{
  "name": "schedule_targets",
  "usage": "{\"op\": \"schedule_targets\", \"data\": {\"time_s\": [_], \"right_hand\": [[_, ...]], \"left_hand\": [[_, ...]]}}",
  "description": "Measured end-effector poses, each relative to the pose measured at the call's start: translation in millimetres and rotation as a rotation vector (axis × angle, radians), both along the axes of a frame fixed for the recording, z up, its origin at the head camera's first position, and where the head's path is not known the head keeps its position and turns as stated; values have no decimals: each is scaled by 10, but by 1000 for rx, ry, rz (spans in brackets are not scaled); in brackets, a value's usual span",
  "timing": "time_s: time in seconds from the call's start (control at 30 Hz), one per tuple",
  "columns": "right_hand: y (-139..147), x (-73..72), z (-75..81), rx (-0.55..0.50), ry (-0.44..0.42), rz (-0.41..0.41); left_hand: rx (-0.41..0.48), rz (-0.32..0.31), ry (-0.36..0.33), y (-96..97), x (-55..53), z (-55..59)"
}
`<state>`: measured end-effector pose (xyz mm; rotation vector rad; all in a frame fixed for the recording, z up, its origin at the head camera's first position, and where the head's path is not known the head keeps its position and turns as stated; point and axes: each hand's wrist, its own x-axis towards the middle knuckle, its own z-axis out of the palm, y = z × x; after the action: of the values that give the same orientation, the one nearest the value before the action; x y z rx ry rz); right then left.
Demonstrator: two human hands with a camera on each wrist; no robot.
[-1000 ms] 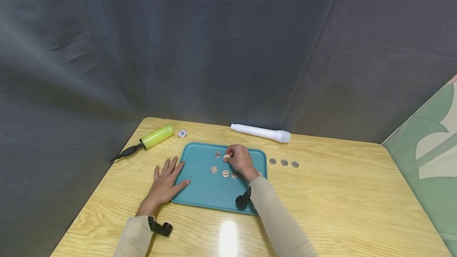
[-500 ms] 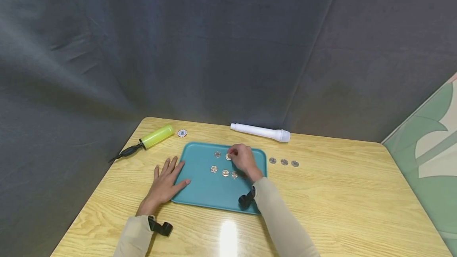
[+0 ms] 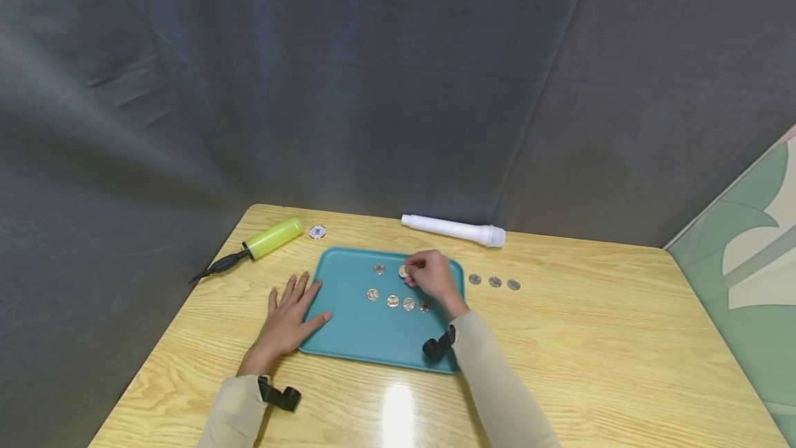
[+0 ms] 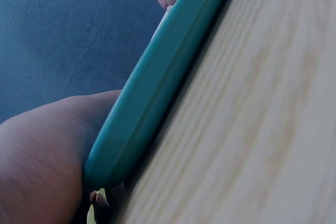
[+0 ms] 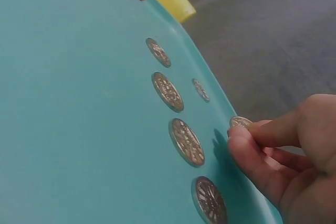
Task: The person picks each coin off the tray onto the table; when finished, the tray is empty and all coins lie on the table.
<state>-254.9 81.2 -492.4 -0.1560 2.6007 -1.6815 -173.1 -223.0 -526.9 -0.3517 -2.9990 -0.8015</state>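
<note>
A bronze-coloured coin (image 3: 403,271) is pinched between the thumb and fingers of my right hand (image 3: 432,276). The right wrist view shows this coin (image 5: 241,122) lifted off the tray, its shadow below. Under it lies a teal tray (image 3: 354,337). A row of several coins (image 3: 393,301) rests flat on the tray nearer me, and a single coin (image 3: 379,269) lies behind them. My left hand (image 3: 282,323) rests with fingers spread and straight across the tray's left edge. In the left wrist view the tray wall (image 4: 152,93) hides most of that hand.
Three silvery coins (image 3: 495,282) lie in a line on the wooden table (image 3: 609,337), right of the tray. Behind the tray are a white microphone-shaped stick (image 3: 454,228) and a round chip (image 3: 318,232). A yellow-green hand pump (image 3: 273,238) with a black end lies back left.
My right hand has moved a little to the right with the coin, uncovering the rightmost coin of the near row. The left hand and tray have stayed put.
</note>
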Motion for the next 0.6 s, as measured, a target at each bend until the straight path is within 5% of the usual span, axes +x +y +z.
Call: {"op": "schedule_targets", "data": {"time_s": [0.6], "right_hand": [[217,60,43,-8,-28,-37]], "left_hand": [[-3,2,-7,-6,0,6]]}}
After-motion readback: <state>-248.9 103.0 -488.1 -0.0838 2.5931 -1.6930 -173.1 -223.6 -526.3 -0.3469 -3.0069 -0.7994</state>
